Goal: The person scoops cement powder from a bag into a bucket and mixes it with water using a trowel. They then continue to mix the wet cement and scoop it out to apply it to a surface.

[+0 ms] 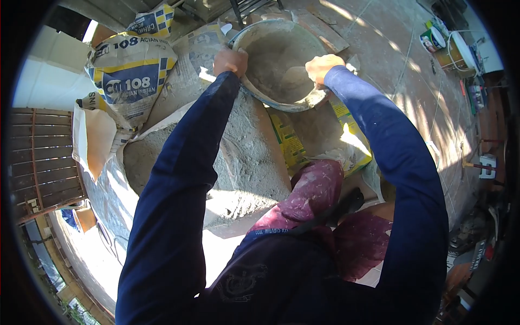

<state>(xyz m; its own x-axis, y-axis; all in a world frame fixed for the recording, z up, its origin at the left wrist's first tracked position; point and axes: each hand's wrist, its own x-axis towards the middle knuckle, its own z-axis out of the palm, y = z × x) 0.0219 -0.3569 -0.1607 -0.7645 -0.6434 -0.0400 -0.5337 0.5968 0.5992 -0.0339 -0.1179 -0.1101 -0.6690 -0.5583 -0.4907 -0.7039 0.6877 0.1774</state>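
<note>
A round mixing tub (279, 105) with a grey-crusted rim stands in front of me, grey powder or mortar inside it. My left hand (230, 62) is closed on the tub's left rim. On the opposite side, my right hand (323, 69) is closed at the right rim, its fingers partly hidden. A pale rounded scoop-like shape (295, 77) lies inside the tub close to that hand; its far end is not clear. Under and before the tub is a yellow-green bag (290, 143) with grey powder on it.
An opened cement bag (130, 81) marked 108 stands at the left. Grey powder covers a large torn bag (244, 157) nearer to me. Buckets (457, 54) and tools line the right side of the tiled floor (379, 49). A barred metal grille (46, 157) is at far left.
</note>
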